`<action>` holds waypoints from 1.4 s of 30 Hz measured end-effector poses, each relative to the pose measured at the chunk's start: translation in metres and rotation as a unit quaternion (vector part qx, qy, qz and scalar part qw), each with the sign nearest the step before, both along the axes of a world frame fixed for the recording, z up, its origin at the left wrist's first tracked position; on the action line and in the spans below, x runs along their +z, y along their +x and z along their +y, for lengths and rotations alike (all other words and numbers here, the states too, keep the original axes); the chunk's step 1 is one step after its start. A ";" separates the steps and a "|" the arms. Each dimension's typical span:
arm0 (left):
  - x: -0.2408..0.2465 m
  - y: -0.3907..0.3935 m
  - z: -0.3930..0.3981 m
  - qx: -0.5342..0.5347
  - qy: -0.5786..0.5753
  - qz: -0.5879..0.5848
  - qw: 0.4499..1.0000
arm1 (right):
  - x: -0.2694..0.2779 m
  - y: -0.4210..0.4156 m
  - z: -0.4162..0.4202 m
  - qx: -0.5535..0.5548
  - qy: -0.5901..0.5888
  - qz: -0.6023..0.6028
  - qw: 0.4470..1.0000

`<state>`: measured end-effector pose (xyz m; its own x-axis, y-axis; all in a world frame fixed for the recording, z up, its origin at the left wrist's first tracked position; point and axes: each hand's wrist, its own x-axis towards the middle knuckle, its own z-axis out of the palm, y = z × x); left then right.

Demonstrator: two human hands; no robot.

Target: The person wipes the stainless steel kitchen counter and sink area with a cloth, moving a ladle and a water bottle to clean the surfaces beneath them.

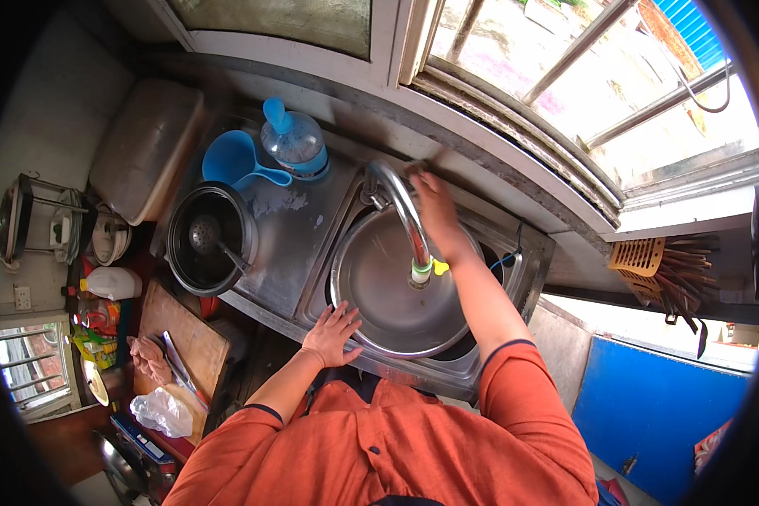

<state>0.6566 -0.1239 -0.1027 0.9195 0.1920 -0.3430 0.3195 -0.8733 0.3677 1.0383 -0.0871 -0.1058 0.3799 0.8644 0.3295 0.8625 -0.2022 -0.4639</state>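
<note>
My left hand (333, 334) rests with fingers spread at the front edge of the steel sink (310, 310), its fingertips by the rim of a round metal basin (379, 303) that sits in the sink. My right hand (435, 212) reaches past the curved chrome faucet (397, 183) to the sink's back ledge. A small dark brown thing (415, 168) shows at its blurred fingertips; whether they grip it I cannot tell. The faucet's green and white nozzle (421, 271) with a yellow tab (441, 267) hangs over the basin.
Left on the counter stand a black-lined pot (186, 269) holding a perforated ladle (203, 235), a blue dipper (228, 155) and a water jug (303, 142). Farther left, raw meat (148, 359) and a knife (180, 364) lie on a cutting board (215, 341). A yellow chopstick basket (635, 258) hangs right.
</note>
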 end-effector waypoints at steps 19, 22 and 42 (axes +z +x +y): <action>0.006 0.001 0.001 0.006 -0.003 0.010 1.000 | 0.006 -0.021 0.031 0.006 -0.016 -0.036 0.999; 0.003 0.000 0.000 0.007 -0.007 -0.004 1.000 | 0.000 0.004 -0.033 -0.101 -0.014 0.019 0.995; 0.002 -0.002 0.001 0.004 -0.002 -0.027 1.000 | 0.025 -0.017 0.046 0.088 -0.054 0.012 0.995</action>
<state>0.6547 -0.1226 -0.1009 0.9350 0.1984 -0.2938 0.3064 -0.8693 0.3879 1.0216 -0.0411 -0.0805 0.2254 0.9482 0.2237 0.8783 -0.0984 -0.4679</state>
